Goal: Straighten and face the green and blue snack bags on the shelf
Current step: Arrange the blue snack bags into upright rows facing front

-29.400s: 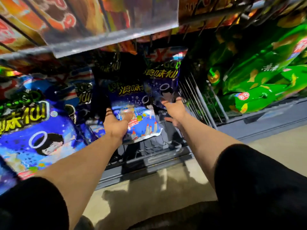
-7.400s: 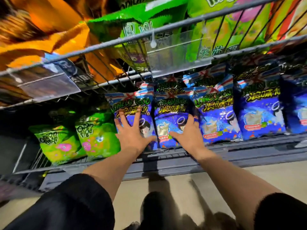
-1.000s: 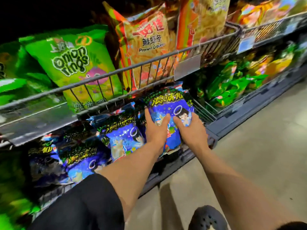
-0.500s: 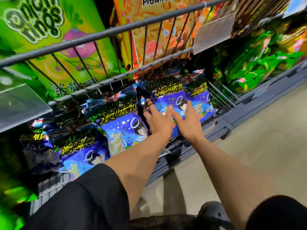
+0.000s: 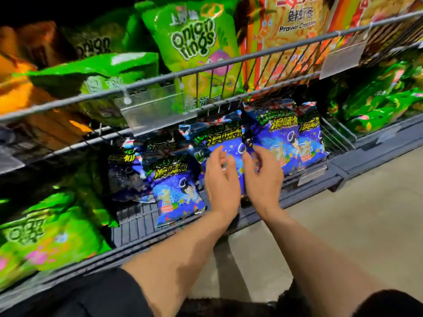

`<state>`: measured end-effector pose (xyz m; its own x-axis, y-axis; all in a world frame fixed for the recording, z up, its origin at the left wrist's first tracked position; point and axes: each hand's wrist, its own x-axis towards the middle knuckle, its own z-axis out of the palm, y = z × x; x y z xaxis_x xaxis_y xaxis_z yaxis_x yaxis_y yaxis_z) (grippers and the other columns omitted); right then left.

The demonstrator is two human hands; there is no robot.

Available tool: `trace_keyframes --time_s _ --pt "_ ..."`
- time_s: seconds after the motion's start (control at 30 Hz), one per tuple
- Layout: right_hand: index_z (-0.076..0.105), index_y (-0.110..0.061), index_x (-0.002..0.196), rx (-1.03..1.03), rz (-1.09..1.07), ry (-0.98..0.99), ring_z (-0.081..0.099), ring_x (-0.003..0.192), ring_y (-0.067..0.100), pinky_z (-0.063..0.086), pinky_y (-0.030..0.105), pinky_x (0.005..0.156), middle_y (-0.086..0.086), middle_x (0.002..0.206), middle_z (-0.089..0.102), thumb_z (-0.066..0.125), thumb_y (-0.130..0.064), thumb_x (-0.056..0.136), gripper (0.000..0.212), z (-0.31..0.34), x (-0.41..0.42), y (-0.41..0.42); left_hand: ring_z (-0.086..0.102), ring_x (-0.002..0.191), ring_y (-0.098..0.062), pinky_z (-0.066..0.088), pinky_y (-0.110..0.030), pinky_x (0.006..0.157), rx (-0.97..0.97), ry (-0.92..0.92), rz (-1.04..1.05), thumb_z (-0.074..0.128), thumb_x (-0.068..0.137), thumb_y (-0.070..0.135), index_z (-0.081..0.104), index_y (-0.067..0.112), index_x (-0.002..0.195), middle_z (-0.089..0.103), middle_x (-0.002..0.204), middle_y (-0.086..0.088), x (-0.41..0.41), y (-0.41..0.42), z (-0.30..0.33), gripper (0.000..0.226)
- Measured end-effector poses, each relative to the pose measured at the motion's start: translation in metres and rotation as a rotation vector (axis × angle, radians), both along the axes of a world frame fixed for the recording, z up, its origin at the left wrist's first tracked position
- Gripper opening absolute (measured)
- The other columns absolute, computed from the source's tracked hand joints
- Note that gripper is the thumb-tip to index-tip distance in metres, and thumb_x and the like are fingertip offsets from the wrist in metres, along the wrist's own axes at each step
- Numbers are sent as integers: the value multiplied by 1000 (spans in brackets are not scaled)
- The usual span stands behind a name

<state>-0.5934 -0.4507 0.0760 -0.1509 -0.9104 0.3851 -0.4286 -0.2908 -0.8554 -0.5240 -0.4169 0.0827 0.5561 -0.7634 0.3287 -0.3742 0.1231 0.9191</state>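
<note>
Several blue snack bags stand in a row on the bottom wire shelf [image 5: 137, 225]. My left hand [image 5: 220, 179] and my right hand [image 5: 263, 177] lie side by side on the front of one blue bag [image 5: 225, 143] in the middle of the row, fingers spread and slightly curled. Two blue bags [image 5: 281, 136] stand upright just to the right. Another blue bag [image 5: 176, 193] leans forward to the left, with darker ones behind it. Green snack bags [image 5: 45, 234] fill the bay at the far left, and more green bags [image 5: 377, 106] lie in the bay at the right.
A wire rail [image 5: 229, 62] with clear price-tag holders [image 5: 155, 110] runs above the blue bags. The upper shelf holds green onion-ring bags [image 5: 194, 40] and orange prawn-cracker bags [image 5: 295, 30]. A wire divider [image 5: 336, 136] separates blue from green. Bare concrete floor [image 5: 354, 213] lies at the right.
Both hands have shifted left from the rightmost blue bags to the middle bag. The view has pulled back and swung left, showing more of the left bays.
</note>
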Motion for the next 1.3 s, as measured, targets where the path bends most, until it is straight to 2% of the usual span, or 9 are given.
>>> trace_keyframes --time_s 0.17,0.3,0.53,0.67,0.77,0.9,1.07,1.2,1.3 --pt "63 -10 112 66 251 40 65 81 21 53 45 79 9 97 67 58 -35 89 34 -15 81 40 58 109 -26 42 -32 93 100 -34 263 44 100 19 51 5 131 61 121 -13 97 40 -15 35" --pt "54 -8 122 173 375 217 57 104 29 46 42 90 12 115 60 58 -34 90 42 -41 140 46 56 107 -32 38 -35 92 318 -19 405 54 93 12 50 3 130 59 116 -17 173 51 -46 39" --pt "8 -6 151 614 291 273 19 142 36 22 44 113 20 154 19 55 -53 88 91 -80 178 9 48 126 -31 47 -37 97 550 472 174 71 86 31 30 0 144 45 144 -16 218 19 -85 78" --pt "13 -15 152 752 298 123 28 140 34 23 47 115 16 154 27 40 -67 87 87 -96 187 -13 65 75 -12 46 -13 42 492 665 26 72 85 26 36 -2 140 58 120 -7 217 8 -82 71" --pt "26 -23 147 698 357 108 40 134 33 29 50 110 14 148 39 33 -70 86 77 -98 203 -6 68 56 -9 50 -19 44 412 643 73 85 69 32 59 0 118 74 95 -11 227 14 -78 65" --pt "50 -23 125 604 568 8 49 119 25 35 34 93 6 132 53 28 -55 96 49 -86 217 13 64 46 -4 47 -16 45 424 517 76 81 73 17 71 13 84 70 57 5 266 46 -57 15" --pt "49 -9 132 531 715 -16 48 122 24 35 28 102 9 132 53 29 -34 102 44 -77 226 22 48 32 4 38 -11 37 465 399 210 76 78 17 67 20 56 58 40 11 305 79 -26 24" --pt "54 -2 122 599 625 -6 55 100 25 42 35 94 8 102 55 42 -27 99 36 -81 247 12 60 50 -7 48 -21 53 449 342 293 83 71 27 69 22 71 67 55 12 334 96 -11 15" --pt "43 -2 132 608 547 -23 52 98 25 44 40 92 11 108 54 54 -26 93 47 -92 268 2 68 59 -4 54 -18 61 489 359 165 79 70 27 75 21 72 74 71 8 343 114 -5 8"
